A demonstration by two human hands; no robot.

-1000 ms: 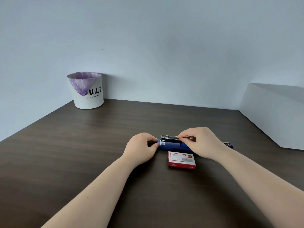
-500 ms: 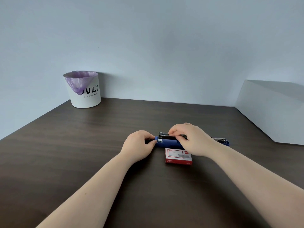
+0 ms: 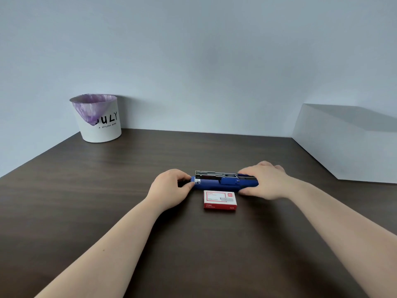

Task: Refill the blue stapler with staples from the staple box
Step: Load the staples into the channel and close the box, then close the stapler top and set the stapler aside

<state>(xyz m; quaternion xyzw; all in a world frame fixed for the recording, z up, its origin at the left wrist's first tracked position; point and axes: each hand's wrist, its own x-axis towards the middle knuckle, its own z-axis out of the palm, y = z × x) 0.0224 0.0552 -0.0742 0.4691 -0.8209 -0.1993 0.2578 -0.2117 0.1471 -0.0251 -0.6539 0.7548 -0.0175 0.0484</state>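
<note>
The blue stapler (image 3: 217, 182) lies flat and opened out on the dark table, its metal staple channel (image 3: 214, 174) exposed along the far side. My left hand (image 3: 171, 188) pinches the stapler's left end. My right hand (image 3: 266, 179) is wrapped over the stapler's right end, the flipped-back top arm. The red and white staple box (image 3: 220, 200) rests shut on the table just in front of the stapler, between my two hands, touched by neither.
A white bin (image 3: 100, 120) with a purple liner stands at the table's back left corner by the wall. A pale grey block (image 3: 348, 143) fills the right rear side. The dark wooden table (image 3: 129, 179) stretches all around.
My right hand has slid from the staple channel's left part to the stapler's right end, uncovering the channel. The left hand has kept its hold.
</note>
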